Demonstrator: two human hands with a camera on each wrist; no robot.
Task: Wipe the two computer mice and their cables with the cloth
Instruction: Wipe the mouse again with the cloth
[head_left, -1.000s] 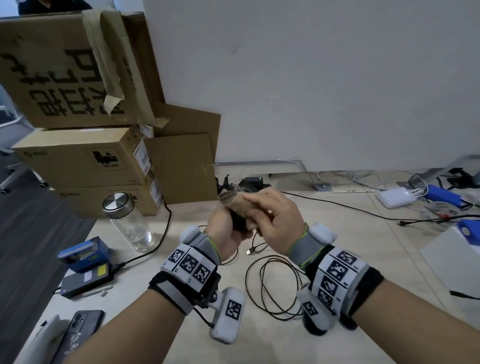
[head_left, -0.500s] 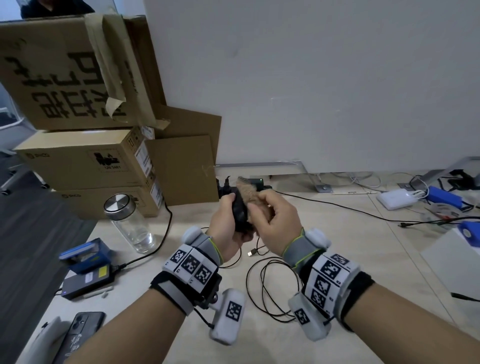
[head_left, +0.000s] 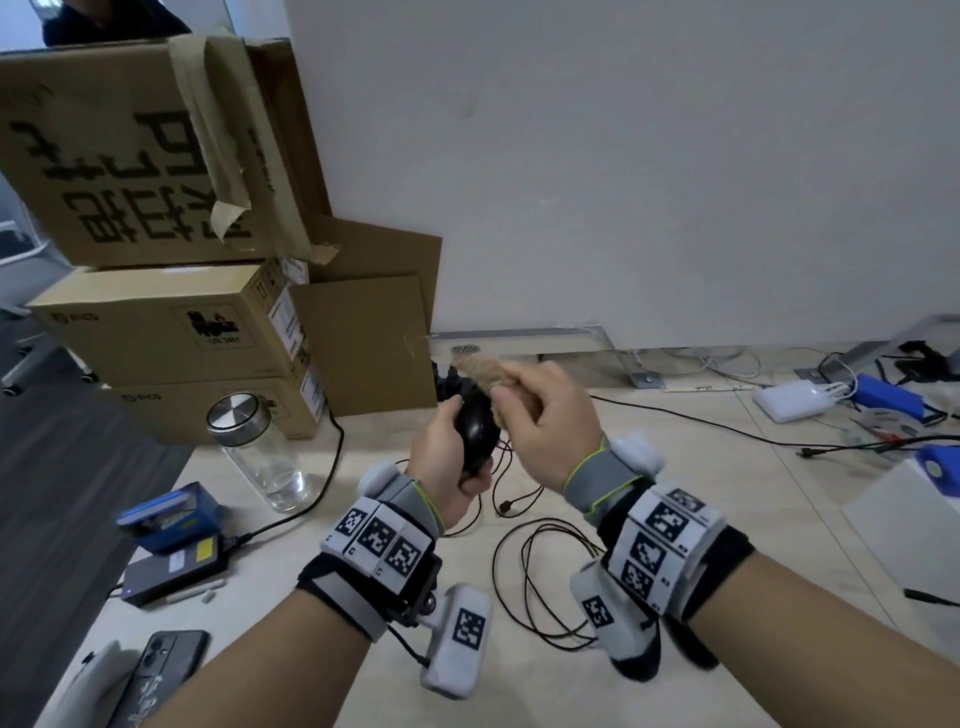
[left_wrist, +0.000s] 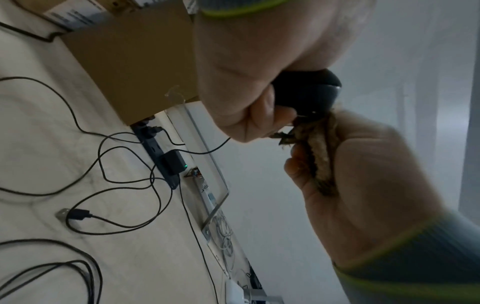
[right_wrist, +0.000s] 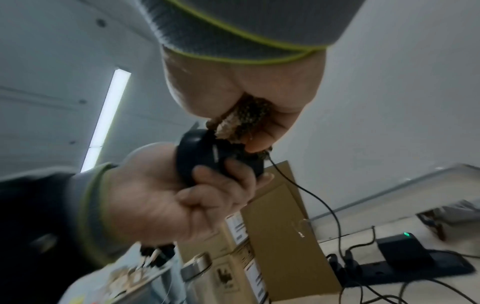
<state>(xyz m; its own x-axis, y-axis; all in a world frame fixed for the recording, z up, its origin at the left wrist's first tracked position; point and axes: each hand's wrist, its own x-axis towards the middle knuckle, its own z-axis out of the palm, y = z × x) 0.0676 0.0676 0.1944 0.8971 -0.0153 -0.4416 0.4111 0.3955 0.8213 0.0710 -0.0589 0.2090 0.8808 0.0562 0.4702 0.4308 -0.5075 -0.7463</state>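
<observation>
My left hand grips a black computer mouse above the table, its fingers curled round the body. My right hand holds a folded brown cloth and presses it against the mouse's far end. The cloth is pinched between thumb and fingers. A thin black cable hangs from the mouse. Loops of black cable lie on the table below my hands, with a USB plug among them. I see no second mouse.
Stacked cardboard boxes stand at the back left beside a glass jar with a metal lid. A power strip, a blue box, a black adapter and a phone lie around. Chargers and wires clutter the right.
The cloth has slid from covering the mouse's body up to its far end, so the black mouse now shows in my left hand. Both hands rose slightly.
</observation>
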